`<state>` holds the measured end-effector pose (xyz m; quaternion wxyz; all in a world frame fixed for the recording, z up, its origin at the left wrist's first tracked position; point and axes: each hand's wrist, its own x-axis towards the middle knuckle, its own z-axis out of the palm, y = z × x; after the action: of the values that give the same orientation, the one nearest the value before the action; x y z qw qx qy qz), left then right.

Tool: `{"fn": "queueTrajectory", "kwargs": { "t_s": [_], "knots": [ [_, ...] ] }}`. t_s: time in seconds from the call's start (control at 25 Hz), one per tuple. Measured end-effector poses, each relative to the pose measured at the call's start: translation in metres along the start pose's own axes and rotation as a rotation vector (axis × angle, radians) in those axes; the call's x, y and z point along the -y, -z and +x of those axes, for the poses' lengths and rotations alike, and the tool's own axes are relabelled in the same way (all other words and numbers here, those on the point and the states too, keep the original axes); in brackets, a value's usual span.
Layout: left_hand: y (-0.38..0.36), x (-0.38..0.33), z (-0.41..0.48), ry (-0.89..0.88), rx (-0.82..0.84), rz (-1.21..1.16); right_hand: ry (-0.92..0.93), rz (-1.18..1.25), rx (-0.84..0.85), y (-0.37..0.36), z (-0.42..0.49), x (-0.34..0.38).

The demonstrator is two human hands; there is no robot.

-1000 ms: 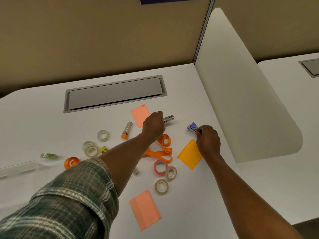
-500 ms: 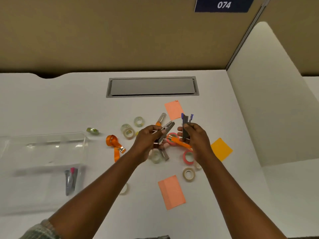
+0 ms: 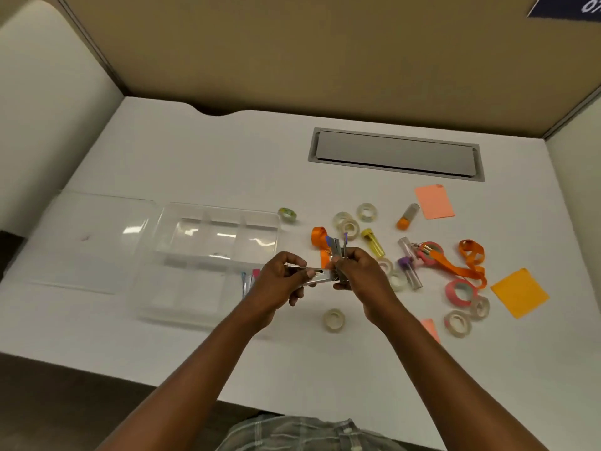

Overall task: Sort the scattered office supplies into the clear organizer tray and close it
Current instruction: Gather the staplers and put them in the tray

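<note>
The clear organizer tray [image 3: 208, 219] lies open on the white desk, left of centre, its lid [image 3: 87, 239] folded out flat to the left. A pink-tipped metal item [image 3: 250, 279] rests in its near right compartment. My left hand [image 3: 283, 281] grips a silver metal stapler-like tool [image 3: 320, 276] just right of the tray. My right hand [image 3: 359, 275] holds a similar blue-tipped metal tool [image 3: 338, 249] upright; the two tools meet between my hands. Scattered to the right are tape rolls [image 3: 367, 212], orange ribbon [image 3: 470, 262], sticky notes [image 3: 519, 291] and small tubes [image 3: 408, 216].
A grey cable hatch [image 3: 395, 154] is set into the desk at the back right. White dividers stand at the far left [image 3: 48, 92] and the right edge. A tan partition wall backs the desk. The desk's front edge [image 3: 97, 369] runs below my forearms.
The view has swung left, so the tray now sits near centre. Both hands carried their metal tools leftward toward the tray and brought them together; the left tool now lies level.
</note>
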<state>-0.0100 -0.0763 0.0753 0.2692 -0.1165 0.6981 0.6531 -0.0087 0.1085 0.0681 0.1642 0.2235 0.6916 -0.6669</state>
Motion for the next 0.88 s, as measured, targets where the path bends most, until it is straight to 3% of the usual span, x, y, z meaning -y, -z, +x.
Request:
{"fn": "queueTrajectory", "kwargs": {
  "t_s": [0.28,0.44,0.6,0.88],
  "knots": [
    [0.095,0.016,-0.016,0.041,-0.026,0.136,0.011,-0.089,0.059,-0.09,-0.01,-0.021],
    [0.125,0.01,-0.01,-0.005,-0.071,0.435,0.056,-0.264,-0.085,-0.125,-0.01,-0.031],
    [0.144,0.007,0.007,-0.006,0.042,0.722,0.107,-0.51,-0.167,-0.147,-0.007,-0.036],
    [0.143,0.024,0.031,0.023,0.099,0.993,0.08,-0.703,-0.242,-0.17,-0.006,-0.041]
  ]
}}
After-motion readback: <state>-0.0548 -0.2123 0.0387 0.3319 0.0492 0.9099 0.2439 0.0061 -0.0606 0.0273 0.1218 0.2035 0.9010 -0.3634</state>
